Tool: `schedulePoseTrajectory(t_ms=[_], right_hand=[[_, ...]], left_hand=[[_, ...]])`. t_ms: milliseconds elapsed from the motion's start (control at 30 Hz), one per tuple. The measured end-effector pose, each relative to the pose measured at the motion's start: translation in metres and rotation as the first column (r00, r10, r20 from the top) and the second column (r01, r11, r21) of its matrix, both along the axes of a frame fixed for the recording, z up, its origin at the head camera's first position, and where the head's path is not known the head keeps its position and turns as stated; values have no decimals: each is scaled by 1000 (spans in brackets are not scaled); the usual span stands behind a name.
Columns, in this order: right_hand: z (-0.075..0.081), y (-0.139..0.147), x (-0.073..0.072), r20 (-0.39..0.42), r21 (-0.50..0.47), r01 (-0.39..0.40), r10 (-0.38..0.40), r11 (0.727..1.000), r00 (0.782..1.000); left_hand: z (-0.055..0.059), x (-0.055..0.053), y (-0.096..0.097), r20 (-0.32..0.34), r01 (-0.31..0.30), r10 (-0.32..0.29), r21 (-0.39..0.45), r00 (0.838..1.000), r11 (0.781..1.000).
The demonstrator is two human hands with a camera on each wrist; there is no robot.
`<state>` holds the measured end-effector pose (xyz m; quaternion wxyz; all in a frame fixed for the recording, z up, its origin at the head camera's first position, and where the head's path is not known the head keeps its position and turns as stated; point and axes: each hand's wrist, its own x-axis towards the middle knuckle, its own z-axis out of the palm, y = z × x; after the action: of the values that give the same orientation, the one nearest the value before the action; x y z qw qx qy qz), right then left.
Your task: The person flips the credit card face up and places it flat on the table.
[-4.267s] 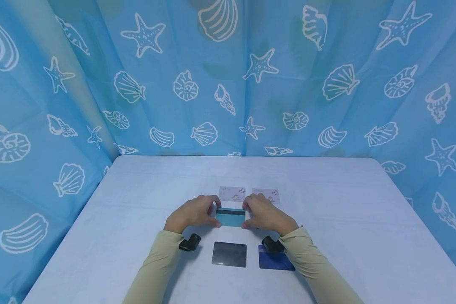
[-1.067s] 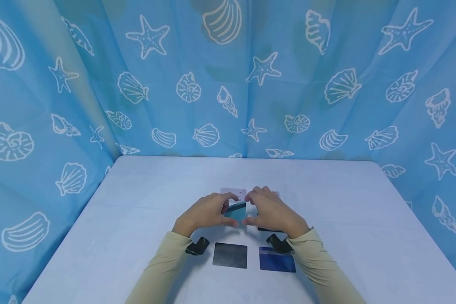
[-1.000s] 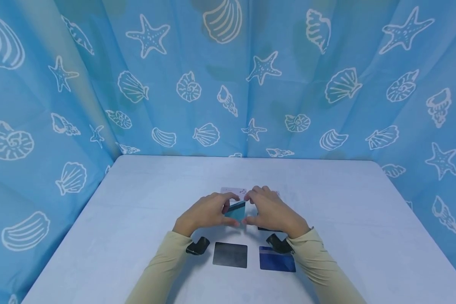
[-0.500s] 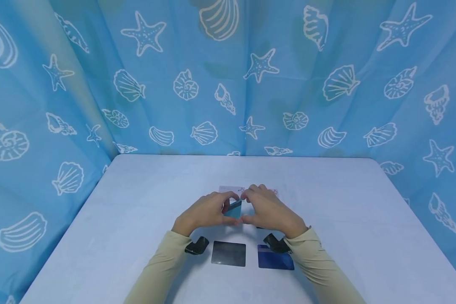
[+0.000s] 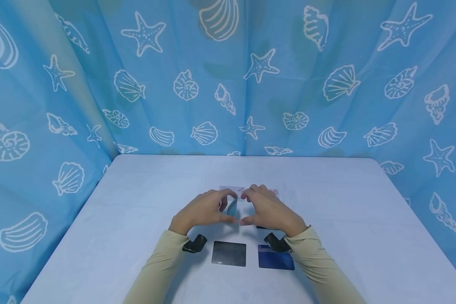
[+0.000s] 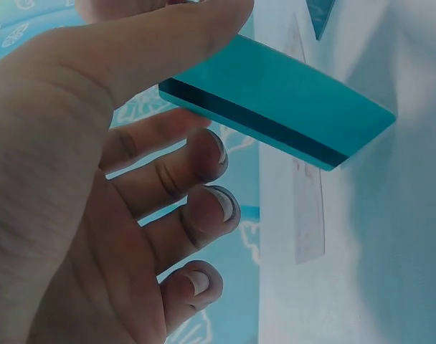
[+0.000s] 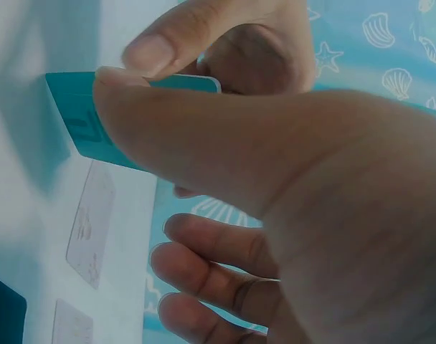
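Note:
A teal card with a dark stripe (image 5: pixel 232 207) stands turned nearly edge-on above the table. My left hand (image 5: pixel 207 209) pinches it between thumb and forefinger. In the left wrist view the card (image 6: pixel 290 100) slants away from the thumb, its far end free; the other fingers curve loosely below it. My right hand (image 5: pixel 271 211) is just to the right, thumb and fingers spread in a C shape, with a gap to the card in the head view. In the right wrist view, its thumb overlaps the card (image 7: pixel 67 107).
A pale printed card (image 5: pixel 232 190) lies behind the hands, and another (image 5: pixel 274 192) is partly covered by the right hand. A black card (image 5: pixel 229 253) and a blue card (image 5: pixel 275 257) lie nearer. One dark card (image 5: pixel 263 227) is mostly hidden under the right hand.
Earlier both hands held the teal card with its striped face towards the head camera. It has swung round towards edge-on, and my right hand has come off it; my left hand keeps hold.

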<state>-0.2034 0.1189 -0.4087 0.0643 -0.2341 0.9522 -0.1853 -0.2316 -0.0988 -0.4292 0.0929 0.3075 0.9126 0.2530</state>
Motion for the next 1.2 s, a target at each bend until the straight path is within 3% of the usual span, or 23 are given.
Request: schedulePoseTrajectory(t_ms=[433,900,1200], right_hand=[[-10,-3,-5,11,-68,-4,5,998,1000],[-37,-12,-12,20,-152,-16,19,988,1000],[-40,-16,-12,35,-146,-8,13,989,999]], left_hand=[[6,0,-3,9,-39,39,6,999,999],[10,2,-5,28,-34,33,22,999,999],[11,4,-5,24,-21,20,31,999,999]])
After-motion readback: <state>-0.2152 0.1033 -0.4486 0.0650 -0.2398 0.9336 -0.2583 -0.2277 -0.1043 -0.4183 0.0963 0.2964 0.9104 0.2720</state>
